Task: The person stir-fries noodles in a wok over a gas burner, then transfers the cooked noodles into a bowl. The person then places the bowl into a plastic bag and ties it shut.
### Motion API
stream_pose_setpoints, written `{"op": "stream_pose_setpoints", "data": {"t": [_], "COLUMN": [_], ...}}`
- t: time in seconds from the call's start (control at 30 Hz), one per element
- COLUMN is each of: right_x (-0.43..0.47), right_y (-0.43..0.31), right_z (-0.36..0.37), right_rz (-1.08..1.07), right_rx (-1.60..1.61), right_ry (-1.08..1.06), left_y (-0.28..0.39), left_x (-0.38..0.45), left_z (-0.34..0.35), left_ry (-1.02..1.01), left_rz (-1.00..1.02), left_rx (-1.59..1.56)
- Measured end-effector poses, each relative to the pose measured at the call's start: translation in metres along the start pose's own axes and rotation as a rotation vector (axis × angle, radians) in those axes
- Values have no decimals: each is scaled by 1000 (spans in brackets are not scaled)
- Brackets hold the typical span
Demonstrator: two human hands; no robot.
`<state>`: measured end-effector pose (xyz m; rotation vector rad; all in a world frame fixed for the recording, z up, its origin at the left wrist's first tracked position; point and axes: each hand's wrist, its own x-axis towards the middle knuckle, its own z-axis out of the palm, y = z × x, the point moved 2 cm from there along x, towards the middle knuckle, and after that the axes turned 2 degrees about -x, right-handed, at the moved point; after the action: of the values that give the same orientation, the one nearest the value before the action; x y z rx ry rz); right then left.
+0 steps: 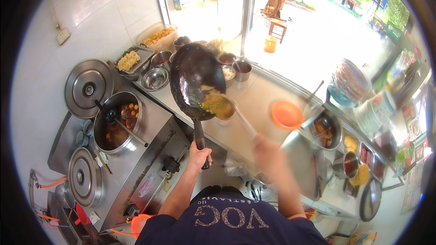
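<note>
My left hand [199, 158] grips the dark handle of a black wok [196, 75], which is tilted to the right over the counter [252, 98]. My right hand [270, 153], blurred by motion, is closed around the handle of a ladle [243, 117]. The ladle's head is at the wok's lower right rim, among yellow-green cooked food [216, 105]. Under that rim a small part of a pale container [223, 121] shows; the rest is hidden. An orange bowl [287, 114] rests on the counter, up and right of my right hand.
A deep pot [117, 120] of dark stew with a ladle stands on the left stove, near metal lids [89, 88]. Steel bowls [155, 79] and sauce pots [242, 70] line the counter's back. At right are another pot [326, 129], stacked paper bowls [373, 112] and a knife [320, 173].
</note>
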<state>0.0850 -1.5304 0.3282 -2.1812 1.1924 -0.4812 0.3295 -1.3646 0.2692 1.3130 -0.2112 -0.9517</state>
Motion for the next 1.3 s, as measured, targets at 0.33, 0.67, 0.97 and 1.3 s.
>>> {"op": "stream_pose_setpoints", "data": {"t": [0.33, 0.67, 0.97, 1.3], "right_x": [6, 43, 76, 63], "right_y": [-4, -9, -37, -59], "right_z": [3, 29, 52, 22], "right_rz": [20, -164, -241, -246], "right_rx": [-88, -367, -607, -526], "right_ry": [-90, -10, 2, -2], "left_y": [0, -5, -4, 0], "left_x": [-7, -12, -15, -14], "left_z": [-2, -4, -1, 0], "left_ry": [3, 1, -11, 5], "left_rz": [4, -8, 13, -5], "left_rx": [27, 22, 48, 57]}}
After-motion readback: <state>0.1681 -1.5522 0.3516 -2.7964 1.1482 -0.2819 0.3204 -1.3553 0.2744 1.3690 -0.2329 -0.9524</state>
